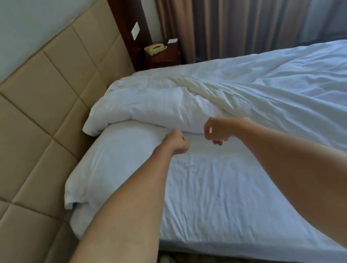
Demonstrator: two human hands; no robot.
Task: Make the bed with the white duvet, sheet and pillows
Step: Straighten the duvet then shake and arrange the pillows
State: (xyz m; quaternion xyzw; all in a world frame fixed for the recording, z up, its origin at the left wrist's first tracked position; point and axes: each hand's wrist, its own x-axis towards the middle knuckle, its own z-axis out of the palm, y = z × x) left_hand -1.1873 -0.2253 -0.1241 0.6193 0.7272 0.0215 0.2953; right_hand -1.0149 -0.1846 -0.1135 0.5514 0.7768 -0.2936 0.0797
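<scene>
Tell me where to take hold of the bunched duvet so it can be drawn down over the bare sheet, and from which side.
Grip the duvet along its rolled near edge, where it laps over the pillow, coming from the near side of the bed. That fold is thick and raised, so curled fingers likely get under it. Both hands, left and right, already hover there; spreading them apart should pull it evenly over the sheet.

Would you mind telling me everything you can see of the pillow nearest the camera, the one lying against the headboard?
The near pillow is white, in a soft cloth case, plump and lightly creased. It lies flat on the sheet, its long side against the tan padded headboard. Its near end is crumpled, the case bunched in folds. The bunched duvet overlaps its far end. The left hand, fingers curled, is at its inner edge; whether it grips the case cannot be told.
</scene>
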